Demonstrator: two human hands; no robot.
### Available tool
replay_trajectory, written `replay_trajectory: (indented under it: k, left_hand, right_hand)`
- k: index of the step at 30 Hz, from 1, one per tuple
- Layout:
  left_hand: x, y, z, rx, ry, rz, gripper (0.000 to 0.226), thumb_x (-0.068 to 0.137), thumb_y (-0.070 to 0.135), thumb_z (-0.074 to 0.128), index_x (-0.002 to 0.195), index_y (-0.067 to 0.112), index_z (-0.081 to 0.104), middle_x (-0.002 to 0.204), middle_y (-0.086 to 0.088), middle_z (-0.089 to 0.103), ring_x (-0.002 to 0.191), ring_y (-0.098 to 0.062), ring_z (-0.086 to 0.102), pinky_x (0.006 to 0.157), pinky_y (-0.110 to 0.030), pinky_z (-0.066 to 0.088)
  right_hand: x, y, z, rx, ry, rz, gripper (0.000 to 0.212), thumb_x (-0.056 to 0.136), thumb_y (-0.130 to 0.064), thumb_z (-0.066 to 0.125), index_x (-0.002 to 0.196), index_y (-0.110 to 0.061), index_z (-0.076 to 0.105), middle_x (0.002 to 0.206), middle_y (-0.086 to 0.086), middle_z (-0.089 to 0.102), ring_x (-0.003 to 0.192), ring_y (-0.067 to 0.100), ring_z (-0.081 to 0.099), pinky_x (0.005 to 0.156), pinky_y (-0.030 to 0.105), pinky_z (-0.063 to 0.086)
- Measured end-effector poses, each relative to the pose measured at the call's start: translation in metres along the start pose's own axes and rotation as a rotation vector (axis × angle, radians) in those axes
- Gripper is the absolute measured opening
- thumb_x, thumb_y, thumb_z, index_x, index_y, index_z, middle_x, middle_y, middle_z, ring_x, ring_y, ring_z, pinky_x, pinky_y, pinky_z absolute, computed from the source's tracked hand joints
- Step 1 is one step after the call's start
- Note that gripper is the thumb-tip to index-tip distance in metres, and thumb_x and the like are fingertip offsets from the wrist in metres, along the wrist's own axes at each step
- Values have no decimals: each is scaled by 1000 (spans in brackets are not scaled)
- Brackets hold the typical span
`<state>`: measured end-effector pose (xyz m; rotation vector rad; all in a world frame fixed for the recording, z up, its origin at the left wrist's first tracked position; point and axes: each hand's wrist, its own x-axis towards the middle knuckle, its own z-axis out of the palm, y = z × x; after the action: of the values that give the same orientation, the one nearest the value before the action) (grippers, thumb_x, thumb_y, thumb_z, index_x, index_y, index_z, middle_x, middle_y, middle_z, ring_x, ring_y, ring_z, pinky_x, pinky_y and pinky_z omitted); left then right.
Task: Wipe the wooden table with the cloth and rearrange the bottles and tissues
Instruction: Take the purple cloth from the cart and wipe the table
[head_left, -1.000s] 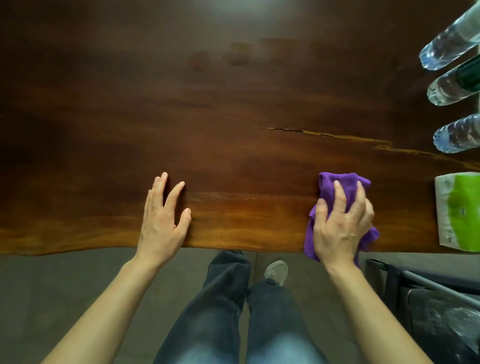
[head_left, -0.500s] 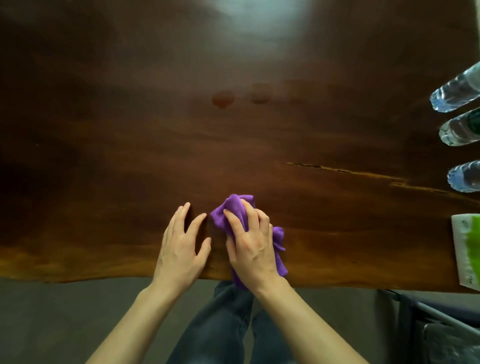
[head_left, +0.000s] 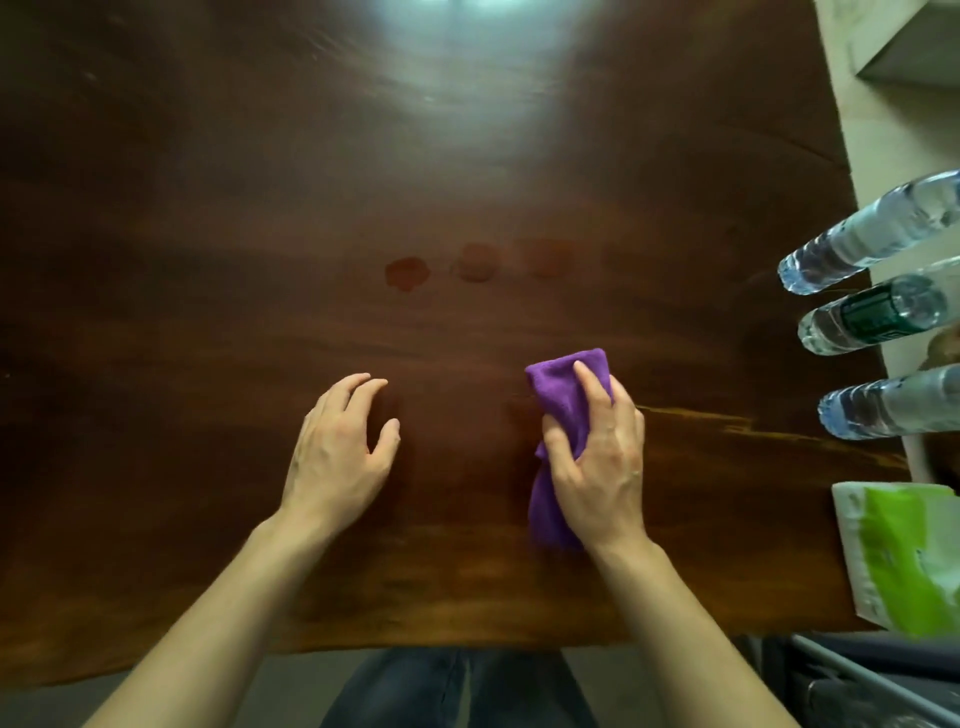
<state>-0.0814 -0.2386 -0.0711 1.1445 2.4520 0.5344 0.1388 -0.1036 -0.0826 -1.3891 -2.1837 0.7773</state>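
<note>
Cloth (head_left: 566, 410) work is well under way on the dark wooden surface (head_left: 208, 260), and the picture has shifted in the last second: the purple cloth swept from the near right edge in toward the left hand, and now it sits further out from the edge and back toward the right, so the strokes appear to be climbing across the board in passes. Starting at the left, the left hand (head_left: 340, 452) rests near the middle of the surface with its fingers loosely curled and spread, holding nothing (it looks like a brace rather than a working hand). Beyond it, further up the board, three faint round marks (head_left: 470, 265) sit in a row, still unwiped, and I judge the next passes should reach them. Just right of centre, the right hand (head_left: 597, 457) presses down on the bunched cloth, fingers folded over it and thumb tucked against its side, the cloth flat to the wood. At the far right edge three clear water bottles (head_left: 872, 317) stand in a line, well apart from the cloth, and nearer the person lies a green and white tissue pack (head_left: 904, 561) overhanging the corner. As for containers, the bottles seem to hold clear water, though their caps are out of view; none has been rearranged yet.
</note>
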Motion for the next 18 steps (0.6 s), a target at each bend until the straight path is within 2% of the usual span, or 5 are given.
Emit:
replay_trajectory:
  k: [4, 7, 11, 15, 18]
  left_hand:
    - [35, 1, -2, 31, -2, -4, 48, 93, 24, 64, 138, 10, 55, 143, -8, 53, 135, -26, 47, 113, -44, 39]
    - [60, 2, 0, 49, 27, -17, 48, 93, 23, 64, 138, 8, 56, 144, -11, 52, 136, -28, 46, 113, -45, 38]
    - [87, 0, 5, 117, 39, -58, 54, 92, 27, 64, 142, 9, 52, 151, -14, 44, 143, -31, 37, 118, -48, 30]
    - [103, -6, 9, 164, 27, -86, 57, 94, 32, 62, 145, 11, 47, 156, -14, 38, 147, -30, 30, 120, -48, 25]
    - [107, -12, 11, 192, 14, -99, 59, 94, 34, 61, 147, 12, 46, 158, -13, 35, 148, -31, 28, 121, -48, 24]
  right_hand:
    - [53, 33, -25, -81, 74, 72, 67, 91, -23, 70, 152, -23, 41, 149, 17, 44, 128, 38, 45, 108, 47, 39]
    - [94, 58, -40, -111, 128, 102, 64, 91, -23, 68, 150, -18, 44, 152, 20, 41, 134, 40, 41, 114, 45, 32]
    - [142, 83, -48, -133, 160, 146, 61, 93, -25, 66, 150, -16, 44, 154, 21, 38, 139, 41, 40, 117, 45, 29]
    - [184, 100, -42, -186, 181, 154, 60, 94, -33, 62, 150, -18, 44, 155, 19, 38, 137, 42, 39, 114, 52, 30]
    - [203, 110, -26, -279, 135, 232, 58, 98, -42, 53, 152, -25, 39, 160, 14, 33, 142, 41, 31, 112, 58, 27]
